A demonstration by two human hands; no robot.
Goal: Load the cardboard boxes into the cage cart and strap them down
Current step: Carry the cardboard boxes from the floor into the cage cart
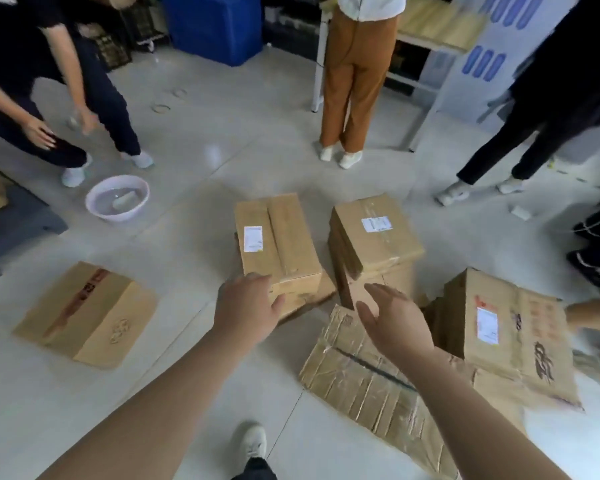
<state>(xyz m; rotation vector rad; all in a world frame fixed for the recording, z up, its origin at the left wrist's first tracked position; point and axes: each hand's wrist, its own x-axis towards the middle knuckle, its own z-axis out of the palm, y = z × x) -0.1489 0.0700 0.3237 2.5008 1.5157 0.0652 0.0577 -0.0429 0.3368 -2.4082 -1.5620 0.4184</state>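
Observation:
Several cardboard boxes lie on the pale tiled floor. A taped box with a white label [278, 237] stands in the middle, on top of another. To its right is a second labelled box [374, 230] on a small stack. A crumpled, tape-covered box [368, 379] lies in front, a large worn box with dark writing [513, 334] at the right, and a lone box with red tape [87, 313] at the left. My left hand [246, 306] reaches out open at the near left corner of the middle box. My right hand [392, 317] is open above the crumpled box, holding nothing. No cage cart or strap is in view.
A pink basin of water [118, 198] sits on the floor to the left. A crouching person [32, 98] is at the far left, a person in brown trousers [354, 81] stands behind, and others stand at the right. A blue bin [215, 26] and a table [430, 26] are at the back.

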